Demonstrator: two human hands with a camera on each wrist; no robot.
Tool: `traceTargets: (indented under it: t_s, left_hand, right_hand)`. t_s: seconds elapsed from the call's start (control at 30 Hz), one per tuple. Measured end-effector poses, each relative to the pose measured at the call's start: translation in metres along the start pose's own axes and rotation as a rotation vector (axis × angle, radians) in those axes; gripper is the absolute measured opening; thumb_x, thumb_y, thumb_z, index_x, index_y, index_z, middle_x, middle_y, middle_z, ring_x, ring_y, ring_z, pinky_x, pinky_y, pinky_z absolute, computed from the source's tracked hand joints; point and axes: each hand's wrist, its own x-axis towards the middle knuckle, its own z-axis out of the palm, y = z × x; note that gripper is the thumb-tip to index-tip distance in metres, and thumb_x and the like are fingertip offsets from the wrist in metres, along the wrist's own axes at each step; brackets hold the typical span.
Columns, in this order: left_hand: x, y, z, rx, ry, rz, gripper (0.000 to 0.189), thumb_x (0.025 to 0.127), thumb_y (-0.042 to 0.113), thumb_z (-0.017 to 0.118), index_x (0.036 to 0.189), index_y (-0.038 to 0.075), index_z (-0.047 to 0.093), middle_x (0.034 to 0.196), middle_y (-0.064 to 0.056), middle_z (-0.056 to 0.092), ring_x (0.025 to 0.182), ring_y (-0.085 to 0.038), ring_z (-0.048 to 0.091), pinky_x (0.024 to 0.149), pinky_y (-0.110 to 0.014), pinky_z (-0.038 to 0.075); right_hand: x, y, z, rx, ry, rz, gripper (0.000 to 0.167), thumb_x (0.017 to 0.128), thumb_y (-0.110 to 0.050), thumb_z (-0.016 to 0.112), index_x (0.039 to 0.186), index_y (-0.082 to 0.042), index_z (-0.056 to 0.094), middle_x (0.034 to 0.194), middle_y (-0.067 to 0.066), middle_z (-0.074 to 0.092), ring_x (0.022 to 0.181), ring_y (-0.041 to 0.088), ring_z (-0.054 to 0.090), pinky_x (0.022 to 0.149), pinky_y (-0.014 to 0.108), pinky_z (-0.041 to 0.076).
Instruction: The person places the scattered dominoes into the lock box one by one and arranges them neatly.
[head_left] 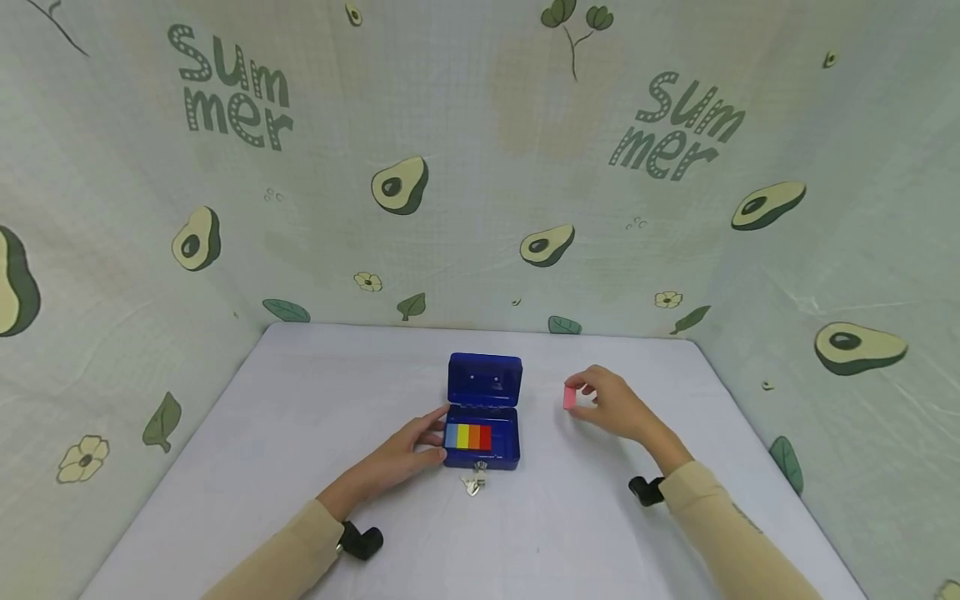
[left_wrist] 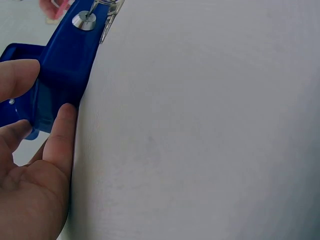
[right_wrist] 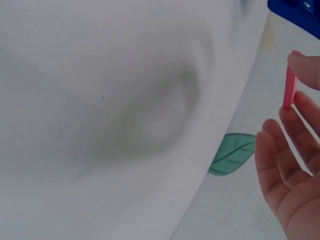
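Note:
A small blue cash box point(head_left: 507, 437) stands on the table with its lid point(head_left: 483, 377) raised. Inside, toward its left, a row of flat blocks point(head_left: 468, 437) runs from blue through yellow and orange to red. My left hand point(head_left: 397, 462) touches the box's left side, thumb near the front corner and forefinger near the hinge. In the left wrist view, fairly straight fingers point(left_wrist: 61, 135) lie along the blue wall. To the right of the box, my right hand point(head_left: 611, 404) pinches a thin pink block point(right_wrist: 289, 87) between thumb and fingers, above the table.
Keys point(head_left: 472, 484) on a ring hang from the lock at the box's front. The white table point(head_left: 360, 367) meets a cloth backdrop point(head_left: 465, 250) printed with avocados and leaves at the back and sides. A small black camera point(head_left: 363, 542) sits at my left wrist.

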Motion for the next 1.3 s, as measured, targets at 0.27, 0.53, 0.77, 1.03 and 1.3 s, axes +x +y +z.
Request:
traceTargets:
  t_s: [0.27,0.53,0.77,1.03,1.3]
  left_hand:
    - [0.002,-0.001,0.000,-0.010,-0.004,-0.004,0.077,0.101,0.041,0.073,0.166,0.044,0.032,0.159,-0.002,0.049,0.137,-0.024,0.052,0.120,-0.068,0.034]
    - [0.002,-0.001,0.000,-0.014,0.000,-0.007,0.077,0.101,0.040,0.073,0.166,0.043,0.032,0.159,-0.002,0.049,0.137,-0.024,0.052,0.120,-0.068,0.034]
    - [0.002,-0.001,0.000,-0.014,0.000,0.001,0.077,0.101,0.040,0.073,0.166,0.044,0.032,0.158,-0.002,0.049,0.137,-0.024,0.053,0.120,-0.067,0.035]
    - [0.001,-0.001,0.001,0.001,0.001,-0.008,0.077,0.101,0.041,0.072,0.166,0.043,0.032,0.159,-0.002,0.049,0.137,-0.024,0.053,0.118,-0.067,0.037]
    - [0.002,-0.002,0.000,0.002,0.001,0.001,0.078,0.100,0.043,0.073,0.166,0.043,0.032,0.158,-0.002,0.049,0.137,-0.024,0.052,0.119,-0.068,0.035]
  right_hand:
    - [0.004,-0.020,0.007,0.018,-0.017,-0.034,0.037,0.089,-0.015,0.087,0.123,-0.008,0.073,0.113,0.004,0.068,0.109,0.032,0.066,0.091,0.046,0.061]
    - [0.003,-0.038,0.014,0.048,-0.020,-0.091,0.037,0.089,-0.013,0.087,0.122,-0.006,0.072,0.113,0.005,0.068,0.105,0.030,0.066,0.089,0.046,0.061]
    - [0.004,-0.051,0.022,0.050,-0.036,-0.094,0.038,0.089,-0.014,0.088,0.123,-0.009,0.072,0.113,0.003,0.067,0.104,0.024,0.065,0.090,0.042,0.061]
    - [0.005,-0.065,0.031,0.057,-0.069,-0.113,0.036,0.090,-0.016,0.086,0.124,-0.010,0.072,0.115,0.002,0.067,0.104,0.021,0.064,0.091,0.042,0.061]
    - [0.008,-0.074,0.041,0.077,-0.100,-0.127,0.035,0.091,-0.016,0.085,0.124,-0.011,0.072,0.114,0.001,0.066,0.105,0.023,0.064,0.092,0.042,0.061]
